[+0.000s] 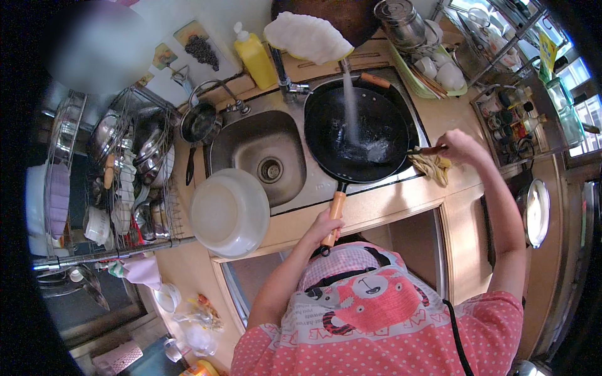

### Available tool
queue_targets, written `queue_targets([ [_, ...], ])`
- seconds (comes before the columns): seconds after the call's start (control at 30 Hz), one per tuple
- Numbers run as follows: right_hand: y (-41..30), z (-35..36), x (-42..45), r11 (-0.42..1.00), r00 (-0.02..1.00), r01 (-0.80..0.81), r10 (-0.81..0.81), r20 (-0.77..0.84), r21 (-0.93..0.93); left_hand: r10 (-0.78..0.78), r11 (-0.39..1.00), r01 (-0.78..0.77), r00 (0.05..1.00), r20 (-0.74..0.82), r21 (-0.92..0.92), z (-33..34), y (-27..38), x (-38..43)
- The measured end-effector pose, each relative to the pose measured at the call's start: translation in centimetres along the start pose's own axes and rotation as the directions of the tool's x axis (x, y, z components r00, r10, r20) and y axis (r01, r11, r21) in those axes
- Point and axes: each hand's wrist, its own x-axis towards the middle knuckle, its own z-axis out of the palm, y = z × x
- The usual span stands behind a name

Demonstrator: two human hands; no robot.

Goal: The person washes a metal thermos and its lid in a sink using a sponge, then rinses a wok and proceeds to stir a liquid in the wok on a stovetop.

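Note:
A black wok (362, 127) with wooden grips rests over the right side of the steel sink. My left hand (325, 226) is wrapped around its long wooden handle (336, 207). Water (351, 108) streams from a tap spout into the wok and wets its bottom. My right hand (458, 144) grips a brown-handled utensil (430, 150) at the wok's right rim; its working end is hard to make out. Just below that utensil, a crumpled yellowish cloth (435, 169) lies on the counter's edge.
A white plastic basin (230, 213) overlaps the left sink bowl (263, 145). Behind are a small pot (200, 123), a yellow pump bottle (256, 58) and a white fluffy pad (308, 37) above the tap. A green dish basket (409, 75) and spice rack (512, 117) stand right; a dish rack (174, 207) left.

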Motion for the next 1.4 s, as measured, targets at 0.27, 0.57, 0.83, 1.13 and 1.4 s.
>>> queue_targets([
  [0.27,-2.4,11.8,1.1,0.946,0.994,0.030,0.006,-0.110,0.324,-0.116,0.965,0.141,0.986,0.120,-0.223,0.0,1.3,-0.5],
  [0.57,-2.1,10.3,-1.9,0.963,0.987,0.037,0.006,-0.160,0.268,-0.146,0.800,0.311,0.930,0.337,-0.513,1.9,4.0,-0.1],
  [0.83,-2.1,8.2,-4.7,0.955,0.980,0.060,0.000,-0.201,0.291,-0.168,0.569,0.441,0.889,0.427,-0.694,4.3,7.1,0.0],
  [1.13,-3.8,0.1,-6.5,0.995,0.938,-0.015,-0.021,-0.346,-0.100,-0.058,0.132,0.557,0.830,0.555,-0.820,7.4,13.2,-4.4],
  [1.4,-6.9,-7.3,-9.5,0.880,0.841,-0.052,-0.217,-0.496,-0.472,0.183,0.108,0.710,0.674,0.716,-0.696,5.5,10.6,-9.5],
])
